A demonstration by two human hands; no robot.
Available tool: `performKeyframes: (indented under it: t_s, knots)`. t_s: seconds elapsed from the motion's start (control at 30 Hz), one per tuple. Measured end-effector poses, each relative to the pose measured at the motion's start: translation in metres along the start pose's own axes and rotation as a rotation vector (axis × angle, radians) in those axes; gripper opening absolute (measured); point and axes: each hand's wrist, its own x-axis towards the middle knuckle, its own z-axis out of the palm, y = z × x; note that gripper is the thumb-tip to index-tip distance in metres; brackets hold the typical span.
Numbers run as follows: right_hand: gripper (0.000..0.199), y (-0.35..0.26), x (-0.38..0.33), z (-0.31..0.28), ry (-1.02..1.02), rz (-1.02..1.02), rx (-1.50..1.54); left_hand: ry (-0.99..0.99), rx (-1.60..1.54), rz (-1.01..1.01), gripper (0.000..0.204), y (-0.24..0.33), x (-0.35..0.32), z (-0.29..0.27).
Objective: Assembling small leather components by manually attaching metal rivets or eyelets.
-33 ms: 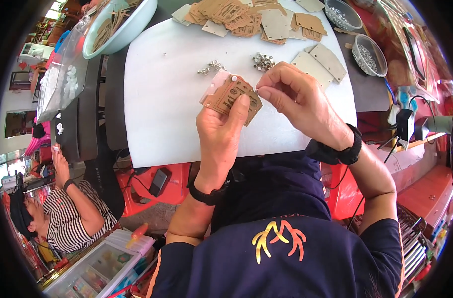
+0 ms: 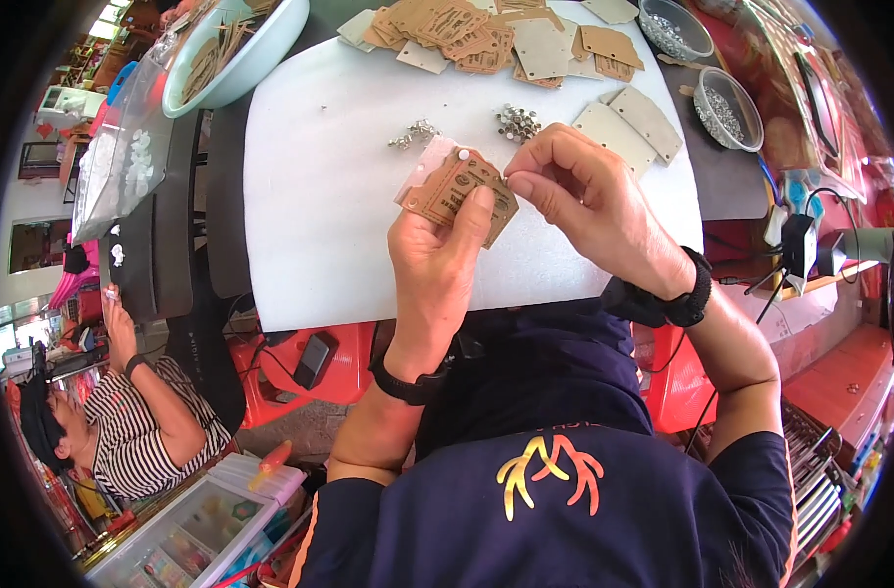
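Observation:
My left hand (image 2: 442, 255) grips a small stack of brown printed cardboard tags (image 2: 447, 191), its thumb pressed flat over the print. A pale pinkish piece (image 2: 423, 167) sticks out behind the tags on their upper left. One white round stud shows at the tags' top corner. At the right edge of the tags, my right hand (image 2: 589, 191) is closed in a pinch between thumb and forefinger; whatever is between the fingertips is too small to make out. Just beyond lie two little heaps of metal rivets, one silvery (image 2: 415, 134) and one darker (image 2: 518, 123).
Loose cardboard tags (image 2: 471, 34) pile up at the table's (image 2: 320, 225) far side, with grey-white tags (image 2: 619, 135) nearer right. Two clear bowls of metal bits (image 2: 727, 110) stand at right. A pale blue basin (image 2: 236, 59) is at far left. Another person (image 2: 153, 421) sits at left.

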Motion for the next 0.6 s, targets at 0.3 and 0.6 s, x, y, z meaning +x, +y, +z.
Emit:
performKeyframes:
  t_s: [0.3, 0.6]
  knots:
    - [0.011, 0.0078, -0.0059, 0.0025, 0.107, -0.072, -0.004, -0.032, 0.026, 0.011, 0.030, -0.0023, 0.0023, 0.0081]
    - [0.012, 0.0076, -0.0080, 0.0041, 0.151, -0.032, 0.017, -0.050, 0.048, -0.041, 0.034, -0.0063, 0.0031, 0.0080]
